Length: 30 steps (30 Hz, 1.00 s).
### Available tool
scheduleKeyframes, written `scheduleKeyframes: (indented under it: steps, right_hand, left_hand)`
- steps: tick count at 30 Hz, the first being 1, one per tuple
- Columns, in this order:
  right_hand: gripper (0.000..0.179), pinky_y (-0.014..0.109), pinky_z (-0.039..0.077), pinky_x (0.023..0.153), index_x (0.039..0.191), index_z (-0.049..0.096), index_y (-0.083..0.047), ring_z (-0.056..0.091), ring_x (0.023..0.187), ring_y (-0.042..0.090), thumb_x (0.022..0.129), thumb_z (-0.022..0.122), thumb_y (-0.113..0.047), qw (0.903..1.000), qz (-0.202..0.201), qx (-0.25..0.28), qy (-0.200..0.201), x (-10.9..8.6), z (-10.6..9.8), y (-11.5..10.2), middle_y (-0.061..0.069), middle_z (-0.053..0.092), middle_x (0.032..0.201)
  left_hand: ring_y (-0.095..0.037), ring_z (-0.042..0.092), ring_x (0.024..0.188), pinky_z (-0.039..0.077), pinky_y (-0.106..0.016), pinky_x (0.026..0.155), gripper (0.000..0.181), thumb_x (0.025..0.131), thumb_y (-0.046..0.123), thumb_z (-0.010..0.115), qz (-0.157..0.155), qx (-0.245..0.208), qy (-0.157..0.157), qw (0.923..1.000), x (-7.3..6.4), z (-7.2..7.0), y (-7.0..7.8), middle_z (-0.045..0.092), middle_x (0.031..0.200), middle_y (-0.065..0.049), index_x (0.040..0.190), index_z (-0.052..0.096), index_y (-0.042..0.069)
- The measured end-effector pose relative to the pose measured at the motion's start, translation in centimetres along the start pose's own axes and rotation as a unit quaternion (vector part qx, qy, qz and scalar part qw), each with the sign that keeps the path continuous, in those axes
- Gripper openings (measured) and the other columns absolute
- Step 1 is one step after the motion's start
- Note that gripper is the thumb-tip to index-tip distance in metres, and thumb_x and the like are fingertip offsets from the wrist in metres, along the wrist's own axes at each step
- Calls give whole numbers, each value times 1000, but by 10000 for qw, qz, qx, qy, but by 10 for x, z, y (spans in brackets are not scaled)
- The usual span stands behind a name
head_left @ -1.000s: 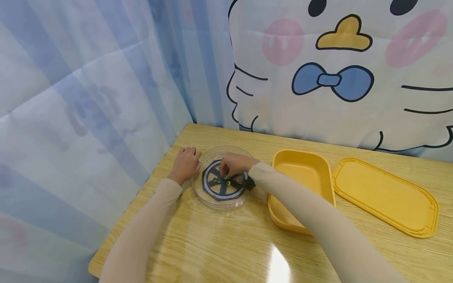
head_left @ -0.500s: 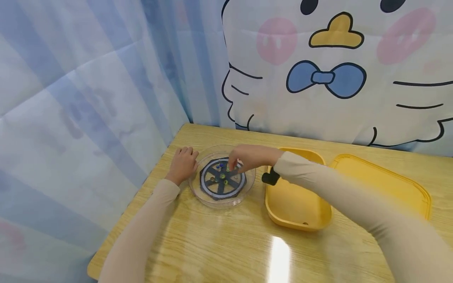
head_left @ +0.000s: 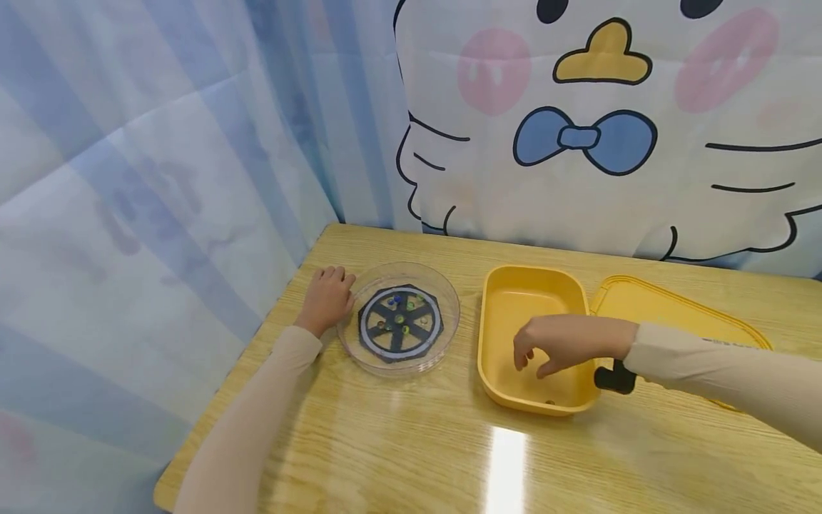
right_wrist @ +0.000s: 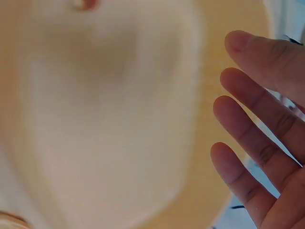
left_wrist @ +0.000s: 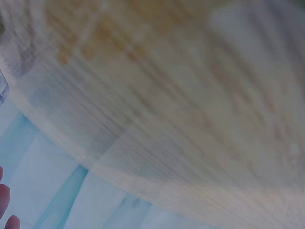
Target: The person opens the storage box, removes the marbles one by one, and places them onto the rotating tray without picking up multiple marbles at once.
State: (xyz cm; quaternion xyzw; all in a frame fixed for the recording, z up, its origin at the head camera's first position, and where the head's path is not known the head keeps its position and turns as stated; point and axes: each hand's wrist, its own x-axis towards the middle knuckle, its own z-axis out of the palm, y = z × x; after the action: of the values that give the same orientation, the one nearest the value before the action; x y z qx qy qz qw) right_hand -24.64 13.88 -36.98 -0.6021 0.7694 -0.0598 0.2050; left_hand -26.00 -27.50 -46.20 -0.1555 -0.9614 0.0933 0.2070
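My right hand (head_left: 561,341) hovers over the yellow box (head_left: 503,307), fingers apart and holding nothing, as the right wrist view also shows. One small brownish marble (head_left: 550,402) lies at the box's near end; in the right wrist view a small reddish, blurred marble (right_wrist: 86,4) shows at the top edge. My left hand (head_left: 325,300) rests at the left rim of a round clear dish (head_left: 447,303), its fingers loosely bent over the edge. Inside the dish lies a dark wheel-shaped piece with a white ring (head_left: 374,341), and several small blue, green and clear marbles (head_left: 399,319) sit on it.
A flat yellow lid (head_left: 668,308) lies on the wooden table (head_left: 385,442) right of the box, partly under my right sleeve. Curtains (head_left: 193,178) close off the left side and the back of the table.
My right hand has left the dish and moved right to above the yellow box. A green marble now shows in the dish where it was. My left hand stays put.
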Motion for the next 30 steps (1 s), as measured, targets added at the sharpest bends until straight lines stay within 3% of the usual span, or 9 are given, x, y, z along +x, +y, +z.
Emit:
scheduleKeyframes:
  steps: [5,13,17,25,30]
  right_hand:
    - [20,18,49,69,94,72,-16,57,76,1,75,77,-11,9996,-59,247,87,-15,29,4,-9,68,87]
    - [25,10,44,62,84,71,-19,52,70,-5,73,67,4,9968,-504,524,330,-15,63,11,-11,61,78]
    - [25,7,40,60,77,68,-20,47,67,-7,74,67,4,9957,-706,304,516,-15,69,14,-11,56,75]
    - [28,6,36,60,78,64,-20,39,67,-6,76,63,8,9924,-921,398,713,-10,70,9,-8,50,76]
    - [24,5,39,61,79,67,-20,43,68,-7,76,67,4,9924,-871,413,764,-10,72,13,-9,52,76]
  left_hand:
    - [-30,58,85,45,-44,80,20,87,16,61,-9,22,15,10000,-1,3,-1,60,92,-14,103,65,6]
    - [-30,57,85,45,-44,79,19,87,15,61,-29,-17,31,10000,-2,2,-1,60,92,-14,103,65,5]
    - [-30,58,84,45,-44,79,19,86,15,61,-9,9,51,10000,-2,1,-1,60,92,-14,102,65,5]
    - [-30,57,84,44,-44,79,18,86,14,61,-19,-2,35,10000,-1,3,-1,60,92,-14,102,65,5]
    - [-30,56,83,43,-43,78,18,86,14,60,-24,-19,-6,10000,0,4,-2,60,91,-14,102,65,6]
